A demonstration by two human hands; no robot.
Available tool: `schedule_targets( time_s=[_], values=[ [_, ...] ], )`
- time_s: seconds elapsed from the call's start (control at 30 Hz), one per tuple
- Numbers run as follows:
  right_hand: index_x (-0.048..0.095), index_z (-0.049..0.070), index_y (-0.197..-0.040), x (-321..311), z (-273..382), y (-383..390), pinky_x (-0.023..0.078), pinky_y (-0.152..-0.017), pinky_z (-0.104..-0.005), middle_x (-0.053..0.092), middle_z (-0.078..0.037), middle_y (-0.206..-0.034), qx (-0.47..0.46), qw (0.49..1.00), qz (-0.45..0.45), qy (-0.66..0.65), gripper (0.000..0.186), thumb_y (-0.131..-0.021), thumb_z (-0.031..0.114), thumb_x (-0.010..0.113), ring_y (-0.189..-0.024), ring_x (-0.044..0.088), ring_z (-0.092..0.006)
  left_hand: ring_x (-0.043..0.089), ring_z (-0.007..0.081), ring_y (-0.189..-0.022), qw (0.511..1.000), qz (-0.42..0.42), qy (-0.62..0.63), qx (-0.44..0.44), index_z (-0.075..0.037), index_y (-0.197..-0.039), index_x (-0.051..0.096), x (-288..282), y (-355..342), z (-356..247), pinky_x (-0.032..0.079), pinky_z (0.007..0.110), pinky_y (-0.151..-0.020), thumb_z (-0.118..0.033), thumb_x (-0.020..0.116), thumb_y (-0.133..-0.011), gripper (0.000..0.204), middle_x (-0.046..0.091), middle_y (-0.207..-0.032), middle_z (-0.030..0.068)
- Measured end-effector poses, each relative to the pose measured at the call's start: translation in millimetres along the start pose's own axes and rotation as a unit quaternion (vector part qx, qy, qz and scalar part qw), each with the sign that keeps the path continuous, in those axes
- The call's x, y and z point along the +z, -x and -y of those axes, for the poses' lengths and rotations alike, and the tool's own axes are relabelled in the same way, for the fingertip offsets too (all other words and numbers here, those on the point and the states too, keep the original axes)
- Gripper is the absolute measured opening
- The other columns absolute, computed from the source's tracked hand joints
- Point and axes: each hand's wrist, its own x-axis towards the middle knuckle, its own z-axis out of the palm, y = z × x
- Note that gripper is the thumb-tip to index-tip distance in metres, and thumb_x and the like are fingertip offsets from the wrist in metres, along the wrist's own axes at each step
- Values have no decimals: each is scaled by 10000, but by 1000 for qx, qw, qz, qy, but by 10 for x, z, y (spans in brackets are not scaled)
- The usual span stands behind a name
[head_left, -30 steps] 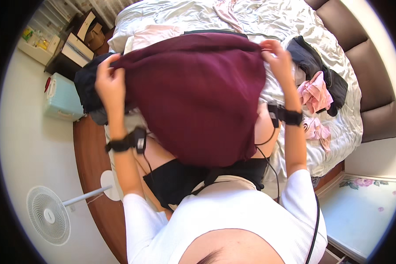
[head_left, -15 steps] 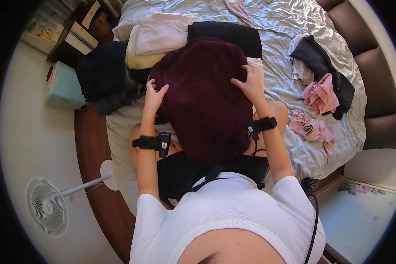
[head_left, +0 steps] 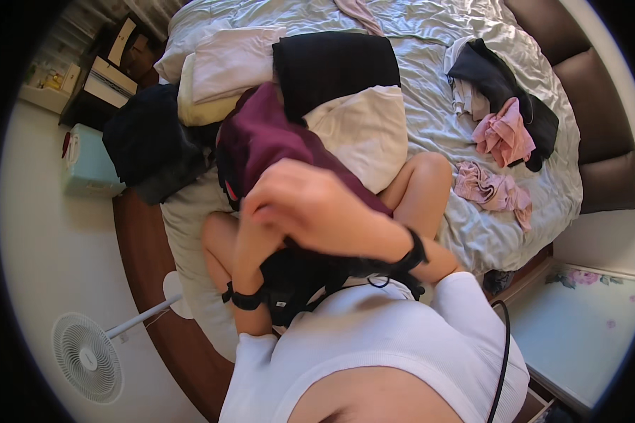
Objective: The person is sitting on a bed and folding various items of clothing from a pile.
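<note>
My right hand (head_left: 307, 208), blurred, crosses over my left hand (head_left: 257, 243) above my lap, its fingers curled; what they hold is hidden. My left hand's fingers are mostly covered by the right. Just behind both, the maroon garment (head_left: 271, 134) lies bunched over my lap. Beyond it are a folded cream cloth (head_left: 356, 134), a folded black cloth (head_left: 335, 63) and a white folded stack (head_left: 233, 56) on a pale yellow one (head_left: 197, 106). A dark pile of clothing (head_left: 148, 148) lies to their left.
On the right of the rumpled bed (head_left: 536, 211) lie dark clothing (head_left: 476, 70) and pink garments (head_left: 501, 134), near a padded headboard (head_left: 585, 113). At left stand a white fan (head_left: 85, 352), a light blue case (head_left: 92, 166) and a dark cabinet (head_left: 109, 84).
Both hands have come from opposite sides of the maroon garment to cross over my lap. The garment, earlier spread out, is now narrower and bunched, uncovering the cream cloth behind it.
</note>
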Motion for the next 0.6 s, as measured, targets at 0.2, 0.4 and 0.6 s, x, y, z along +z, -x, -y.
schedule_targets(
  time_s=[0.2, 0.4, 0.6],
  values=[
    [545, 57, -903, 40, -107, 265, 452, -688, -318, 553, -92, -801, 115, 986, 72, -92, 150, -761, 84, 587, -795, 550, -249, 544, 209, -970, 834, -354, 306, -293, -5, -1076, 509, -549, 247, 397, 454, 319, -823, -177, 561, -844, 294, 551, -1071, 112],
    [514, 5, -992, -169, -931, 1134, 423, -780, -352, 553, -164, -961, 361, 878, 268, 163, 310, -804, 243, 574, -895, 524, -325, 548, 244, -961, 703, -562, 335, -280, 46, -1080, 495, -1126, 946, 769, 484, 372, -793, -199, 548, -849, 341, 552, -1059, 148],
    [520, -3, -995, 61, -1149, 1376, 436, -759, -354, 576, -166, -906, 447, 793, 410, 62, 349, -772, 249, 615, -873, 549, -301, 517, 318, -978, 622, -684, 252, -286, 94, -1133, 425, -1285, 1953, 1386, 444, 416, -850, -71, 534, -808, 381, 476, -1119, 219]
  ],
)
